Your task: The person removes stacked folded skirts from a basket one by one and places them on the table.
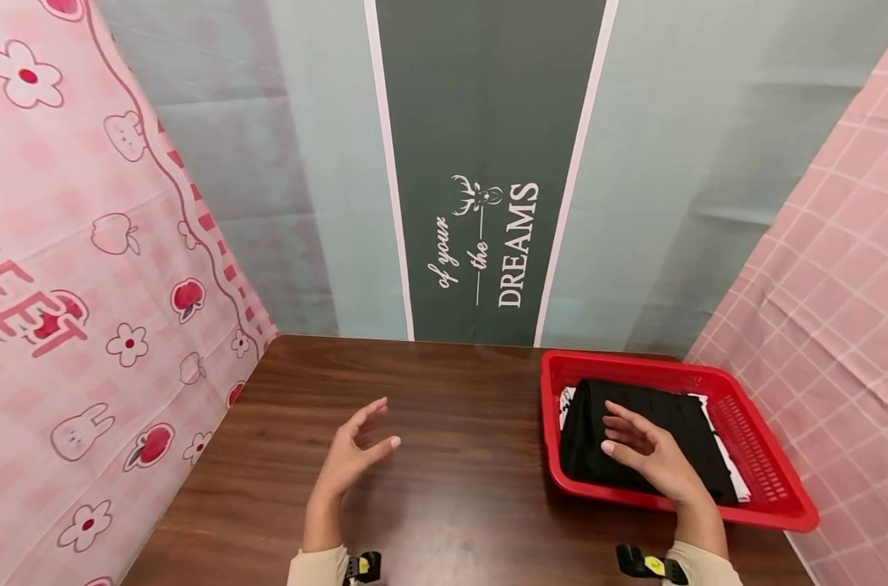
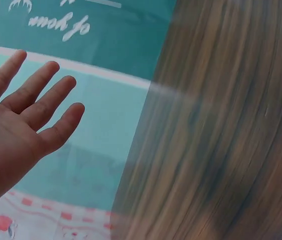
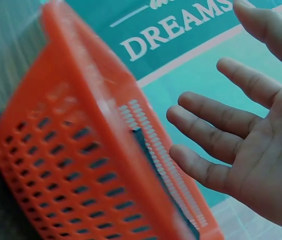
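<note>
My left hand [image 1: 348, 461] hovers over the bare wood of the table, fingers spread and holding nothing; the left wrist view shows the same hand [image 2: 18, 110] with its palm and fingers extended. Above the red plastic basket [image 1: 769, 407] on the right is my right hand [image 1: 656, 462], also with nothing in it. Its fingers [image 3: 210, 135] are apart and relaxed in the right wrist view. Inside the basket lies a folded black cloth [image 1: 590, 415] on top of a white cloth with dark marks [image 1: 732, 468]. The right hand hides part of the black cloth.
A brown wooden table [image 1: 458, 488] lies in front of me. Behind it hangs a grey-green curtain [image 1: 487, 98] with white lettering. Pink printed cloth [image 1: 70, 268] borders the left side, and pink checked cloth [image 1: 839, 285] the right, close to the basket.
</note>
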